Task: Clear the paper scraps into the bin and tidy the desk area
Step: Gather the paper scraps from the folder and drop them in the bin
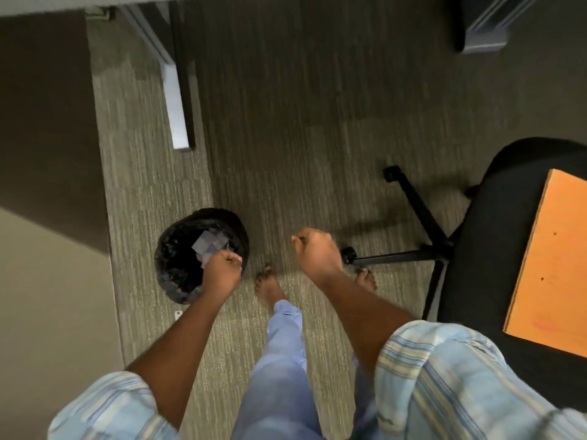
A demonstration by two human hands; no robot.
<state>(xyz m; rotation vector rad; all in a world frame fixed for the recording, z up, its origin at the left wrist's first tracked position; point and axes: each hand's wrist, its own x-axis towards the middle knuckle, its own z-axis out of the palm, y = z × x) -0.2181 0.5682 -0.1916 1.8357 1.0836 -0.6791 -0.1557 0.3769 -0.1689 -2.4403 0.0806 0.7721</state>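
Two hands fisted: left hand (222, 269) over round black-lined bin (178, 281), pinching pale paper scraps (209, 246); right hand (316, 249) contents untellable.

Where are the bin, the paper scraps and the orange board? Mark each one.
bin (168, 282): head view, on its black liner wall.
paper scraps (208, 243): head view, on the pale pieces inside the bin.
orange board (552, 265): head view, on its flat top face.
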